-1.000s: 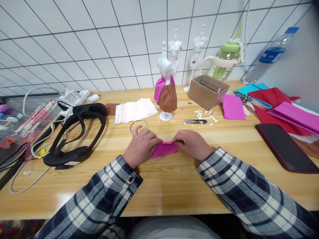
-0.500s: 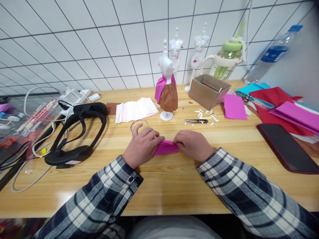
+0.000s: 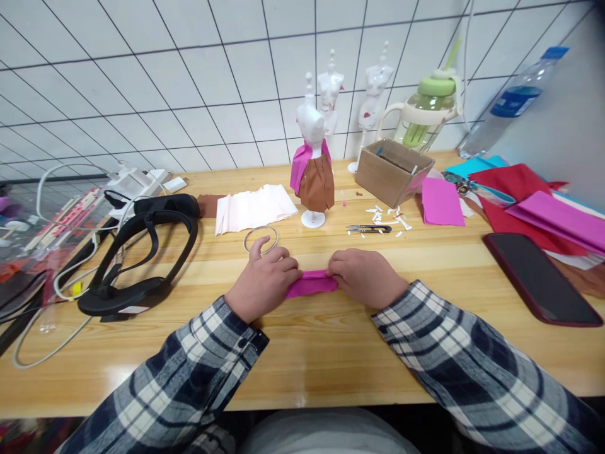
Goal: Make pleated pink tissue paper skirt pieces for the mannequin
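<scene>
A narrow folded strip of magenta crepe-like paper [image 3: 312, 287] stretches between my hands just above or on the wooden table. My left hand [image 3: 265, 282] pinches its left end, with one finger raised near a thin metal ring [image 3: 261, 239]. At the other end, the fingertips of my right hand [image 3: 363, 275] are closed on the strip's upper edge. Behind the strip stands a small white mannequin [image 3: 312, 123] wearing a brown pleated skirt [image 3: 317, 185] and a magenta piece at its back. Black thread snips [image 3: 373, 229] lie beyond my right hand among white scraps [image 3: 399, 217].
On the left are a black headset frame [image 3: 142, 252], cables and a pale pleated sheet [image 3: 255, 208]. A cardboard box [image 3: 393, 171], a green-lidded jug [image 3: 432, 104] and more mannequins stand at the back. To the right lie a phone [image 3: 539, 277], magenta sheets [image 3: 442, 202] and red material [image 3: 505, 208].
My left fingers have shifted slightly left along the strip, which now looks straighter and more stretched out. The whole view has drifted slightly, moving the scene a little leftward.
</scene>
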A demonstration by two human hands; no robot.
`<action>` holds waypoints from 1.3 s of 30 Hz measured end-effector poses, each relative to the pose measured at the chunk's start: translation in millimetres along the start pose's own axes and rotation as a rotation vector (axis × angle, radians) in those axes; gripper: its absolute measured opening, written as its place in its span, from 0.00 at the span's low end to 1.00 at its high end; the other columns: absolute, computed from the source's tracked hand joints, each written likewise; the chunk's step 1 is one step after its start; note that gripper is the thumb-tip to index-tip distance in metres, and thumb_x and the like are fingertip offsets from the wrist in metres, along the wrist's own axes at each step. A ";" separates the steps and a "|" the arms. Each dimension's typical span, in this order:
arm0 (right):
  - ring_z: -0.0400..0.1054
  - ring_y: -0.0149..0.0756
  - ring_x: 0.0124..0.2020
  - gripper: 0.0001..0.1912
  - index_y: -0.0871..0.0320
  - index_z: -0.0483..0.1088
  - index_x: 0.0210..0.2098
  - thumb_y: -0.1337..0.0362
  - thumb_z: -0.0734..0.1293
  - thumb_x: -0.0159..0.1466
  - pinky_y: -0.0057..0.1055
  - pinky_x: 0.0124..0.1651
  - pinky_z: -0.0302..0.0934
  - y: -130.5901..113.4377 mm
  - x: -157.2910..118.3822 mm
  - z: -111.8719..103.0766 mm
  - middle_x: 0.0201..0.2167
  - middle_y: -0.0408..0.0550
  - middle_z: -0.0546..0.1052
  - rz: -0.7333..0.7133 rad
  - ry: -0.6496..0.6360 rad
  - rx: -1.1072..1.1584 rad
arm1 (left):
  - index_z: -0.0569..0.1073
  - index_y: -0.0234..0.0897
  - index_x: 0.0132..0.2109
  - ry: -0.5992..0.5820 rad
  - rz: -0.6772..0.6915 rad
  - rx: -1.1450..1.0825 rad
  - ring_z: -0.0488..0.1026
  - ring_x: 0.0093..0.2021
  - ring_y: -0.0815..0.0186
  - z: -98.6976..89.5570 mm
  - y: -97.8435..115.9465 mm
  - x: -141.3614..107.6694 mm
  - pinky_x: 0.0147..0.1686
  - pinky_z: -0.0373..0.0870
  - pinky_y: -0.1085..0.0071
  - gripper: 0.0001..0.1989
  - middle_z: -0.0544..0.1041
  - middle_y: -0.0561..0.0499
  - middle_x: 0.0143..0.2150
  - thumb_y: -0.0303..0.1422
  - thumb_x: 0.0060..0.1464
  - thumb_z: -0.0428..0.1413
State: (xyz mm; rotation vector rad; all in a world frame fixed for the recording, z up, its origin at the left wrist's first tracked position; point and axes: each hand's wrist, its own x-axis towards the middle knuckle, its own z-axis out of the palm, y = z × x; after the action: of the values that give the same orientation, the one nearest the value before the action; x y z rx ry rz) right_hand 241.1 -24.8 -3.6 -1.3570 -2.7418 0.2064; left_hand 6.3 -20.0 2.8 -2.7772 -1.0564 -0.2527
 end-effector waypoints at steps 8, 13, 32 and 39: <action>0.71 0.37 0.41 0.14 0.51 0.78 0.36 0.70 0.61 0.63 0.32 0.39 0.57 0.8 -4.3 -9.4 0.44 0.43 0.79 -0.038 -0.067 0.028 | 0.78 0.43 0.38 -0.052 0.049 0.066 0.70 0.46 0.57 -11.3 7.8 -3.7 0.58 0.51 0.42 0.09 0.79 0.54 0.48 0.29 0.59 0.53; 0.72 0.36 0.39 0.14 0.53 0.77 0.36 0.73 0.61 0.60 0.30 0.40 0.58 7.1 -1.2 -1.4 0.40 0.42 0.79 0.048 0.021 0.203 | 0.78 0.41 0.37 -0.054 0.037 0.083 0.69 0.46 0.57 -12.9 15.3 -1.4 0.60 0.51 0.43 0.10 0.79 0.52 0.50 0.27 0.58 0.52; 0.65 0.31 0.28 0.02 0.55 0.69 0.33 0.68 0.66 0.60 0.27 0.30 0.51 8.6 5.1 8.1 0.27 0.40 0.74 0.236 0.101 0.452 | 0.79 0.40 0.44 0.088 -0.115 -0.353 0.71 0.41 0.62 -8.7 -21.5 -4.2 0.45 0.65 0.63 0.11 0.78 0.48 0.40 0.38 0.60 0.54; 0.67 0.35 0.34 0.02 0.56 0.70 0.33 0.67 0.66 0.63 0.30 0.36 0.56 15.5 6.0 8.6 0.30 0.44 0.75 0.205 0.416 0.343 | 0.76 0.39 0.50 0.300 -0.254 -0.293 0.70 0.49 0.59 -6.7 -21.5 -6.8 0.51 0.62 0.59 0.15 0.76 0.45 0.47 0.39 0.59 0.56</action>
State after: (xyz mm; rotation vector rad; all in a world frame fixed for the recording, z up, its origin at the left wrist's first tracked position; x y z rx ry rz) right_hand 248.6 -11.5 -14.4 -1.3942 -2.1178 0.3442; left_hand -13.8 -9.9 9.8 -2.7127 -1.3812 -0.8920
